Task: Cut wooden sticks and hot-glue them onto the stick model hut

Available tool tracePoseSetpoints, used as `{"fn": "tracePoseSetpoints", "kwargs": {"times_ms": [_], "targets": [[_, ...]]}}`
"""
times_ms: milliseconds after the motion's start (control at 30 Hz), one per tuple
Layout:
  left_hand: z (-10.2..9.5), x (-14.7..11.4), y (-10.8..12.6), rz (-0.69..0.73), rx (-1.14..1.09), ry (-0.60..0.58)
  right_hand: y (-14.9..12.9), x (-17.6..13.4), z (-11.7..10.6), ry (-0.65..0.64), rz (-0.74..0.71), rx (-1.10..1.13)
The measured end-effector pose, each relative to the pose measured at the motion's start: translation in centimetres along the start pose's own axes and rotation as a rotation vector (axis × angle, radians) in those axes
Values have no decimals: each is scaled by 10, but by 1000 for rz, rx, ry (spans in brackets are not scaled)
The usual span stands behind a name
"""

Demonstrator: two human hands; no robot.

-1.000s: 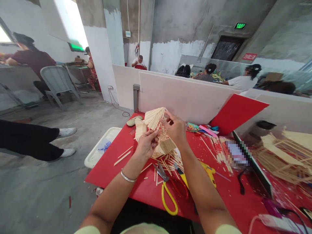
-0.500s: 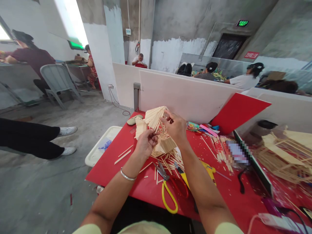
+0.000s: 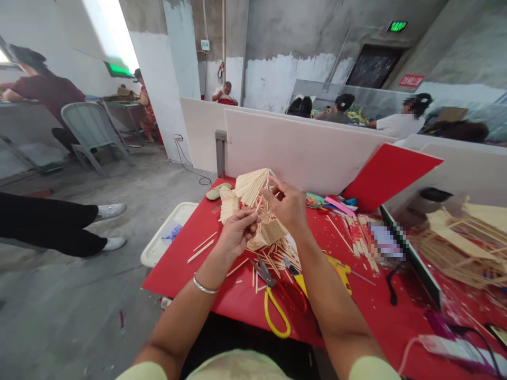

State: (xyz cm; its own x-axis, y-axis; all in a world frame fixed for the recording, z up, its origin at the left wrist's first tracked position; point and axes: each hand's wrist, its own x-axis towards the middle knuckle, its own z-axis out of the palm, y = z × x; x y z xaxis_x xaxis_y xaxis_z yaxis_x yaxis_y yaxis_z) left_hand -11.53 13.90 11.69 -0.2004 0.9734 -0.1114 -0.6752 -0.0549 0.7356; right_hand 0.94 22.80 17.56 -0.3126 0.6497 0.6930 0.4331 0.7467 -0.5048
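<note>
A small house-like model made of thin wooden sticks (image 3: 250, 184) stands on the red table, its slatted roof slanting beneath my fingers. My left hand (image 3: 238, 232) is closed in a pinch on a thin wooden stick (image 3: 259, 203) in front of the roof. At the roof's right edge, my right hand (image 3: 288, 206) has its thumb and index finger curled around the model; the exact contact is partly hidden. Loose sticks (image 3: 273, 264) lie below the model. Close to my forearms are scissors with yellow and red handles (image 3: 273, 311) and a yellow glue gun (image 3: 340, 272).
A white partition (image 3: 301, 148) borders the red table (image 3: 178, 279) at the back. Bundled sticks (image 3: 358, 240) and a larger stick structure (image 3: 459, 243) are to the right. A white bin (image 3: 152, 253) stands at the left. Another person's legs (image 3: 51, 221) show on the left.
My left hand has shifted slightly, and the stick in it now points up toward the roof edge. My right hand stays at the model. The view has moved a little.
</note>
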Motion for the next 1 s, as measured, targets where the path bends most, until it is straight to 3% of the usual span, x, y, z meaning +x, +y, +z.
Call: {"fn": "tracePoseSetpoints", "kwargs": {"times_ms": [167, 267, 400, 533, 700, 1000], "targets": [[-3, -40, -3, -44, 191, -67, -11, -40, -25, 46, 124, 215], [-14, -63, -21, -52, 403, -81, -3, -82, -36, 35, 272, 272], [-49, -75, -66, 57, 795, -98, 31, -150, -34, -134, 474, 189], [-85, -69, -106, 198, 1101, 99, 64, -198, -22, -376, 532, -208], [-92, -60, -125, 172, 1442, 177, 66, -211, -7, -591, 448, -515], [-83, -45, -131, 208, 1461, 185, 73, -204, 5, -653, 460, -608]]}}
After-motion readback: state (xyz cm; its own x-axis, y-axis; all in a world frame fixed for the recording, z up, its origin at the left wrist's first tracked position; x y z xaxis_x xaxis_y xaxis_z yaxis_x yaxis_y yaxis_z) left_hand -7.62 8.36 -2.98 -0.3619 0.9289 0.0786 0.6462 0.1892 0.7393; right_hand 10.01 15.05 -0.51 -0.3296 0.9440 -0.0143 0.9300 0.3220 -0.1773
